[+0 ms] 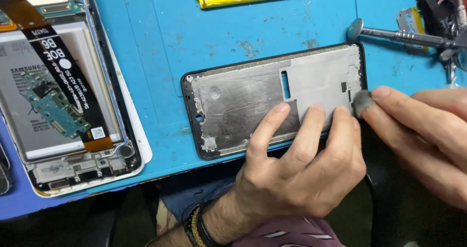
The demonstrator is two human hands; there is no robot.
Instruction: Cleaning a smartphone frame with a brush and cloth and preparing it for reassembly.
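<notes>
Head view: left hand [301, 164] fingers press phone frame [272, 96]; right hand [423, 130] pinches grey wad [363, 102] beside it.

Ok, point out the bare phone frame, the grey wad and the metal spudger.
Phone frame [243, 98], head view: bare metal plate, left of the slot.
Grey wad [362, 102], head view: its middle, at the right hand's fingertips, against the frame's right end.
Metal spudger [355, 29], head view: its round flat tip.

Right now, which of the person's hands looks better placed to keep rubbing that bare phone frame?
Probably the right hand: it pinches a small grey wad against the phone frame at its right end. The left hand lies flat on the frame's near edge, pinning it to the blue mat.
</notes>
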